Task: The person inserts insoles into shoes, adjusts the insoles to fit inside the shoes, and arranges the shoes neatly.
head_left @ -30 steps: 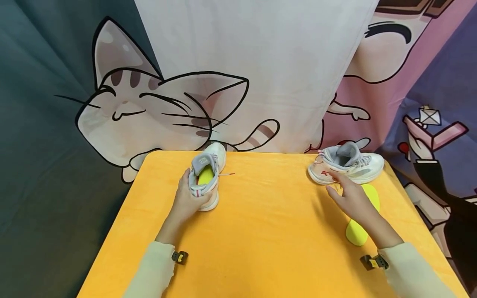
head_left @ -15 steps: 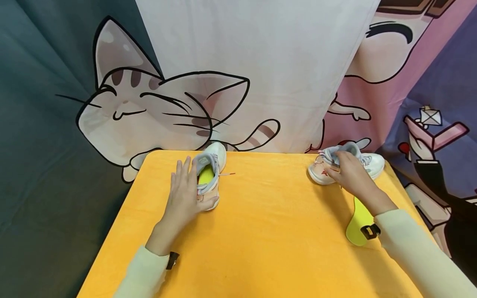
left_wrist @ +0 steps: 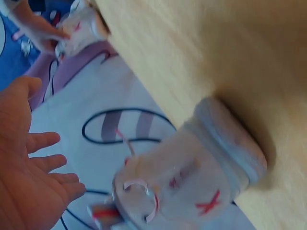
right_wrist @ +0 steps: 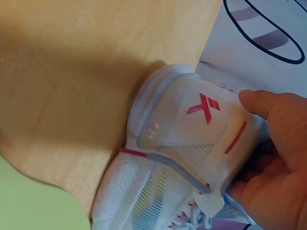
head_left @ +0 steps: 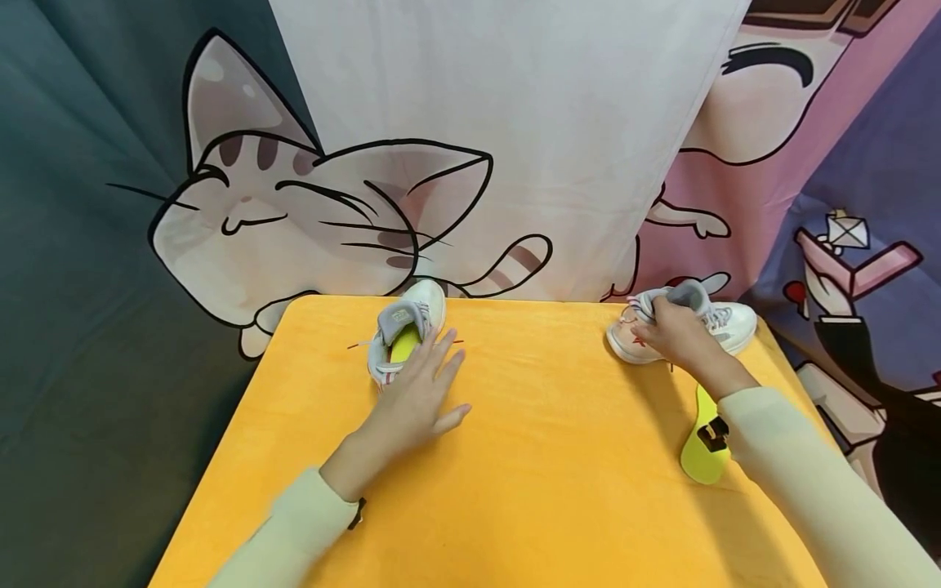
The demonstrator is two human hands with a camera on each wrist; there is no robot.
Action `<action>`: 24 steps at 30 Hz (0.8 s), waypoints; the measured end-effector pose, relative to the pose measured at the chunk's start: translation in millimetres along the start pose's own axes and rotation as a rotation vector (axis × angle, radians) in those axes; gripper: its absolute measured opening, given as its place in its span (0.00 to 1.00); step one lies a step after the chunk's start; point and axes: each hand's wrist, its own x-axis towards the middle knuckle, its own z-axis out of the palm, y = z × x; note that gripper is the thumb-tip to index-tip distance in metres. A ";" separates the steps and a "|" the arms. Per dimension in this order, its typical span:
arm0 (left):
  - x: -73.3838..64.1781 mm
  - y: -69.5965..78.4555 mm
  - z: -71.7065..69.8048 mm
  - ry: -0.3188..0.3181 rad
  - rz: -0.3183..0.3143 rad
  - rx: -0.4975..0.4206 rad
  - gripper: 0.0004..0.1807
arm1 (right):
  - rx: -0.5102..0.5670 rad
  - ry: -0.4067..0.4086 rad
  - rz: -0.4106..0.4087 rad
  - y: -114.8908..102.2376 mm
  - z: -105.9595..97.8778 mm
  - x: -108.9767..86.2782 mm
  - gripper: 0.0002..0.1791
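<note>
On the left of the table stands a white sneaker (head_left: 403, 314) with a yellow-green insole (head_left: 405, 344) inside it. My left hand (head_left: 407, 411) is held near its heel with fingers spread and holds nothing; in the left wrist view a gap shows between hand and shoe. At the right, my right hand (head_left: 678, 336) grips the heel collar of a second white sneaker (head_left: 735, 324). In the right wrist view the thumb (right_wrist: 254, 101) lies on the heel's outside while the other fingers reach into the opening, partly hidden.
A loose yellow-green insole (head_left: 703, 459) lies on the yellow table (head_left: 544, 457) under my right wrist, partly covered. Close behind the table's far edge hangs a printed cloth backdrop (head_left: 515, 122) with a cartoon cat.
My left hand has let go of the left sneaker and swung to the right with fingers spread. My right hand has moved onto the right sneaker and taken hold of its heel collar.
</note>
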 end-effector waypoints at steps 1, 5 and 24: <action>1.3 2.4 2.4 -0.018 0.012 -0.010 0.41 | -0.009 -0.003 -0.006 0.2 1.4 0.4 0.22; 5.4 9.9 11.8 -0.099 0.023 -0.021 0.42 | -0.041 0.000 -0.027 0.9 5.4 1.0 0.20; 19.9 19.3 40.0 -0.275 -0.102 -0.190 0.37 | -0.121 0.072 -0.166 -23.1 8.4 -24.3 0.13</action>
